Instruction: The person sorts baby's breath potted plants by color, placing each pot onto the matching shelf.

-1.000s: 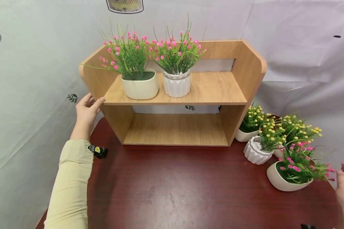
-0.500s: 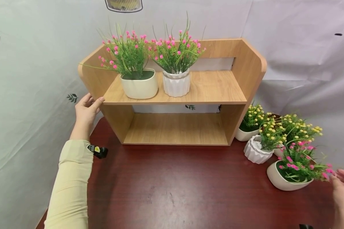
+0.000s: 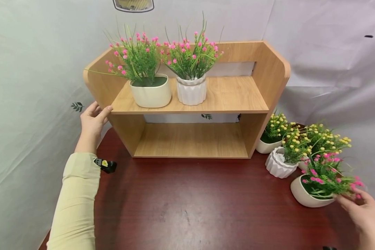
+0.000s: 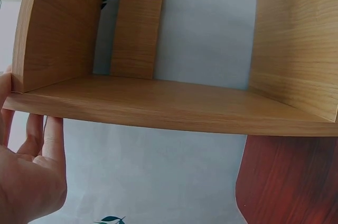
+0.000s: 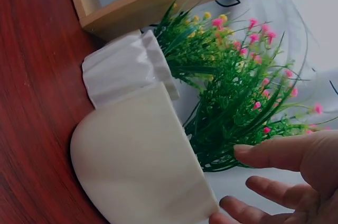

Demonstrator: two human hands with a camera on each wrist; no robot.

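My left hand [image 3: 93, 119] grips the left side panel of a two-tier wooden shelf [image 3: 190, 140], thumb at the front edge and the other fingers round the outside. The left wrist view shows those fingers [image 4: 53, 139] against the panel edge. My right hand [image 3: 362, 208] is at the right rim of an oval cream flower pot [image 3: 309, 194] with pink flowers. In the right wrist view its fingers [image 5: 277, 152] are spread around the rim and stems, not closed. The pot [image 5: 137, 155] stands upright on the table.
On the upper tier stand a cream pot [image 3: 151, 95] and a white fluted pot [image 3: 192, 92], both with pink flowers. Right of the shelf, yellow-flowered plants stand in a white fluted pot [image 3: 279, 165] and cream pots [image 3: 268, 147]. The dark red table [image 3: 187, 201] lies in front.
My right hand has moved left from the frame's right edge to the rim of the cream pot with pink flowers. My left hand has stayed on the shelf panel.
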